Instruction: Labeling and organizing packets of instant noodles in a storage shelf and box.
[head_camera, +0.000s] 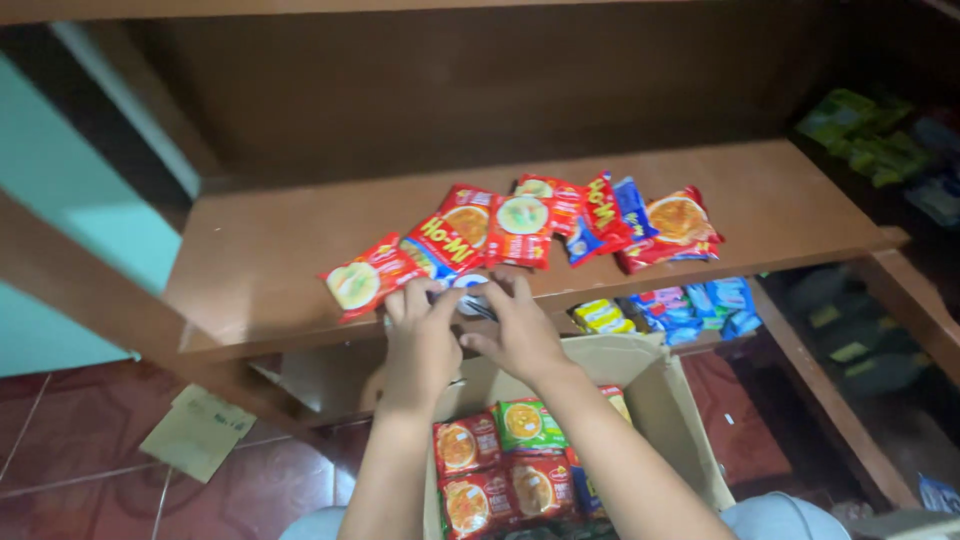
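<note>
A: Your wooden shelf (280, 250) fills the middle of the frame, and the cardboard box (690, 420) stands open at the bottom centre, under your arms.

B: How far is the work, as I judge it?

A: About a dozen noodle packets (520, 228) already lie in a loose row across the centre of the shelf. In the box I count several more packets (500, 460), so I think the work is partly done and some packets are left. The lower shelf, right of centre, also holds yellow and blue packs (680, 308).

B: And my hands?

A: Both are at the front edge of the shelf, just below the row. Your left hand (420, 335) and your right hand (515, 330) close together around one small pack (470, 295), mostly hidden by your fingers. It touches the nearest red packets.

B: Anything small?

A: A piece of cardboard (198, 430) lies on the red floor, lower left.
</note>
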